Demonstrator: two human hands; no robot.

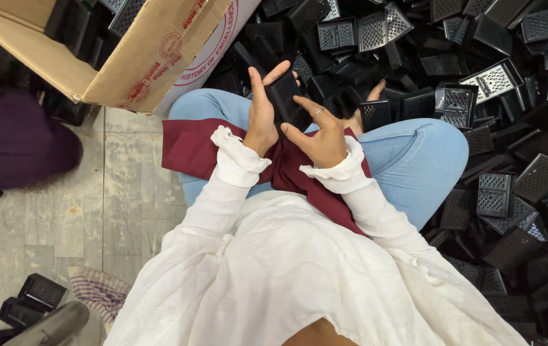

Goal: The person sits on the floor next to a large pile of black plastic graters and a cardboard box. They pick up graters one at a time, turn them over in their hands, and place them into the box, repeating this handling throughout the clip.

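I sit cross-legged on the floor in a white top and blue jeans, a maroon cloth (191, 146) across my lap. Both hands hold one black plastic grater piece (289, 99) above my knees. My left hand (262, 109) grips its left side with the fingers stretched up along it. My right hand (320, 133), with a ring on one finger, holds its lower right edge. In front and to my right lies a big pile of black grater pieces (511, 160), some with metal grating faces (383, 27).
An open cardboard box (139, 57) holding black pieces stands at the upper left. Another person in dark purple (11, 141) sits at the far left, a hand showing. A few black pieces (34, 298) and a striped cloth (98, 288) lie on the tiled floor at lower left.
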